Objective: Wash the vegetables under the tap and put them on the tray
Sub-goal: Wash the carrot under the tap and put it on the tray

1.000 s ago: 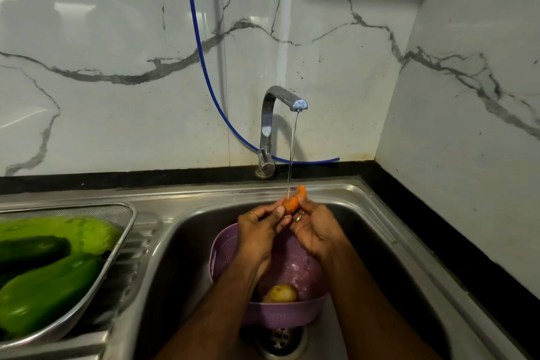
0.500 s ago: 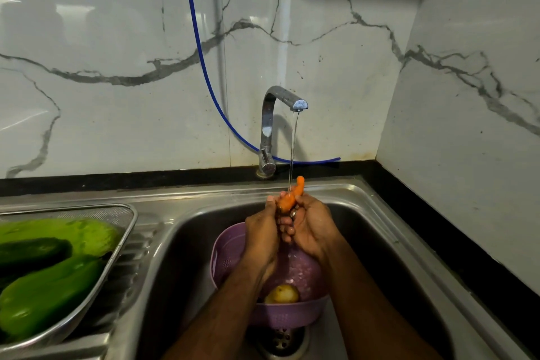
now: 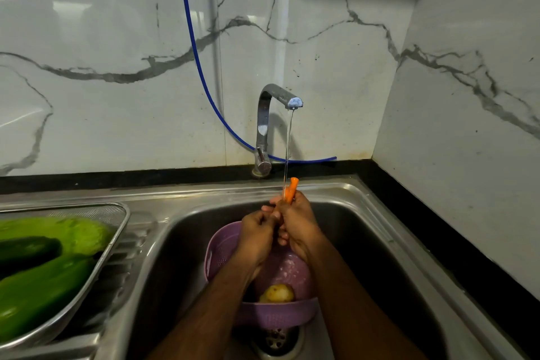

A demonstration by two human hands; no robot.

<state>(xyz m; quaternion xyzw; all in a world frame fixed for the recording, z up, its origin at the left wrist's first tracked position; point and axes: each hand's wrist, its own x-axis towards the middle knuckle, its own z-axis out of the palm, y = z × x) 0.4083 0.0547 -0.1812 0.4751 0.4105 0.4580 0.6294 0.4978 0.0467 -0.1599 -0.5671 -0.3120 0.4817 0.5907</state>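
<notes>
- One sink (image 3: 365,213), steel, set into the worktop, holds the washing in hand: the step, as I judge it, is rinsing a carrot, with the tray placement not yet done for it.
- One tray (image 3: 122,231), a steel mesh one, sits on the draining board left of the sink. It carries three green vegetables as far as I can count: two large light-green ones (image 3: 43,286) and one dark cucumber (image 3: 26,251) lying between them. These look already washed.
- One purple colander (image 3: 222,245) stands in the sink over the drain, under the forearms. One yellowish potato (image 3: 277,293) shows inside it; anything more is hidden by the arms.
- One tap (image 3: 267,123) at the back rim runs a thin stream of water straight down onto the carrot. One blue hose (image 3: 198,67) hangs down the marble wall behind it.
- Two hands, pressed together above the colander: the right hand (image 3: 298,222) wraps the lower part of the carrot, and the left hand (image 3: 257,231) closes against it from the other side, fingers curled over the same part.
- One carrot (image 3: 290,190), upright, its orange tip poking above the fingers and into the stream.
- Next move, as I judge it: once it is rinsed, carry the carrot left across the sink rim and lay it on the tray beside the green vegetables, then take the potato.
</notes>
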